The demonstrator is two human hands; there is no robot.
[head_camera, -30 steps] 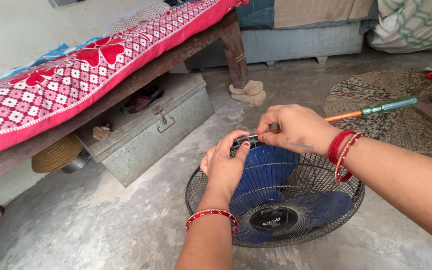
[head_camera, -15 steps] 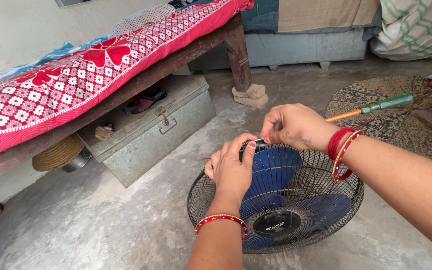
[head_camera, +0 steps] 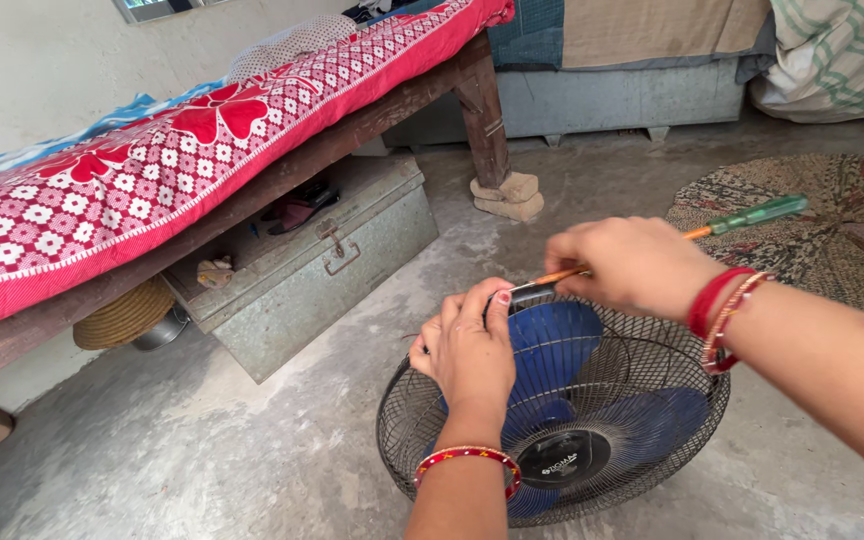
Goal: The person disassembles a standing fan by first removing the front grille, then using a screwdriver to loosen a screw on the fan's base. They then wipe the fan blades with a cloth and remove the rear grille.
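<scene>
A: What is recorded at the left of the floor?

B: One grey sheet-metal trunk with a hasp is noted under one wooden cot; one quilt, red with white checks and flowers, is spread on it. Two flat stones are stacked under the cot leg.

A: And the middle?

B: One round black wire fan guard is laid flat on the rough concrete floor, three blue plastic blades seen through the mesh. The left hand is closed over the guard's far rim.

A: To the right?

B: One screwdriver, orange shaft and translucent green handle, is pinched at the shaft in the right hand, tip at that rim. One round woven mat is noted behind.
</scene>
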